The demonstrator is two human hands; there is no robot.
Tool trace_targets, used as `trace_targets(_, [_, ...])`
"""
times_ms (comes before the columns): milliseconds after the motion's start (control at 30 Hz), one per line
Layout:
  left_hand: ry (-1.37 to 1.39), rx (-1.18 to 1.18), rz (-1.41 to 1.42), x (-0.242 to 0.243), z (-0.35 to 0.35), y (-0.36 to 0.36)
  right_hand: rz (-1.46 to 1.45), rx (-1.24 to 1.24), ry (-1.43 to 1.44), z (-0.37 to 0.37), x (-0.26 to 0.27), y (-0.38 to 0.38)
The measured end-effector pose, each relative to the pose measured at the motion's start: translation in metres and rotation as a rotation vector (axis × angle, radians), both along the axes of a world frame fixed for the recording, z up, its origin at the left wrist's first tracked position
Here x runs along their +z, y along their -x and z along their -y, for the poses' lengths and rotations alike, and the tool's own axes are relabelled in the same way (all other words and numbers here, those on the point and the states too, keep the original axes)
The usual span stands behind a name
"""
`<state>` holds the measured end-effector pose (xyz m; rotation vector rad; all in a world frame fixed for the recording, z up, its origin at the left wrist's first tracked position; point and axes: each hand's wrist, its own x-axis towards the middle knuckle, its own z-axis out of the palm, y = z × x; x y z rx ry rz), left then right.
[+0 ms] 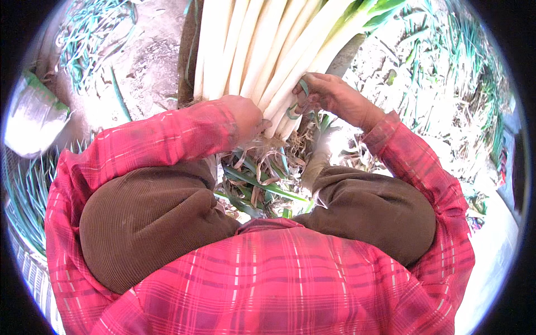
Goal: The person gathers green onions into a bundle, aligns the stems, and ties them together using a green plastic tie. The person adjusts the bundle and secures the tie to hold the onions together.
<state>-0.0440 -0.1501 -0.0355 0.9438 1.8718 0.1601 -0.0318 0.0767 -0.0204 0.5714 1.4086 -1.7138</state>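
A sheaf of long white onion stalks (259, 54), likely leeks or Welsh onions, lies before me with its root ends towards my body. Green leaves (383, 10) show at the upper right. My left hand (245, 115) is curled over the lower ends of the stalks; its back hides what the fingers grip. At the right side of the sheaf, my right hand (324, 96) pinches a thin green strip (292, 112), which loops beside the rightmost stalks. Fine brown roots (272, 141) hang just below my left hand.
Trimmed leaves (268, 184) litter the ground between my knees. More green onions (465, 54) are heaped at right, and others (31, 197) lie at left by a pale basket (35, 272). A whitish container (35, 113) stands at far left. Leaf scraps (94, 37) lie upper left.
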Motion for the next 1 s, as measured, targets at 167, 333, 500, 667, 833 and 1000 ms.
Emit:
trace_targets(167, [-0.201, -0.195, 0.018, -0.002, -0.013, -0.003, -0.028, 0.155, -0.403, 0.015, -0.002, 0.01])
trace_targets(333, [-0.176, 0.123, 0.156, -0.007, 0.003, 0.02, -0.12, 0.074, -0.509, 0.032, -0.011, 0.012])
trace_targets(500, [-0.38, 1.346, -0.142, -0.04, 0.1, 0.057, -0.192, 0.042, -0.526, 0.032, -0.015, 0.001])
trace_targets(667, [-0.366, 1.206, -0.435, -0.11, 0.12, 0.072, -0.221, -0.015, -0.567, 0.034, -0.018, -0.004])
trace_targets(833, [-0.353, 1.252, -0.51, -0.123, 0.092, 0.119, -0.266, -0.139, -0.62, 0.042, -0.024, -0.009])
trace_targets(1000, [-0.327, 1.211, -0.554, -0.128, 0.072, 0.146, -0.198, -0.241, -0.569, 0.043, -0.025, -0.013])
